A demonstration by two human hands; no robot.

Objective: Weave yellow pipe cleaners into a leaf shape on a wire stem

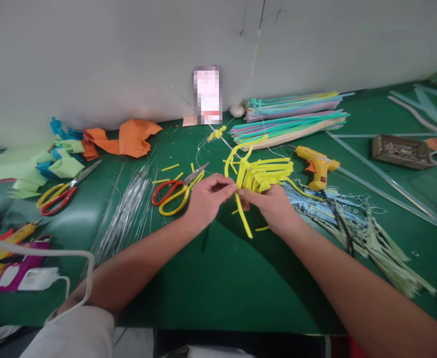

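A bundle of bent yellow pipe cleaners (266, 171) is held up over the middle of the green table. My right hand (274, 206) is closed round its underside, thumb toward the left. My left hand (213, 196) pinches at the bundle's left edge, fingertips meeting my right thumb. One yellow strand hangs below the fingers and another curls up above them. Red-and-yellow scissors (173, 194) lie beside my left hand, blades slightly apart. Short yellow pipe cleaner pieces (170, 168) are scattered near them. What sits right between the left fingertips is partly hidden.
A yellow glue gun (318, 166) lies at the right, near blue and green cord strands (360, 223). Coloured pipe cleaner bundles (293, 119) lie behind, beside a propped phone (208, 94). Thin wires (129, 209), more scissors (67, 191), paper scraps (129, 139) and a charger (37, 278) occupy the left.
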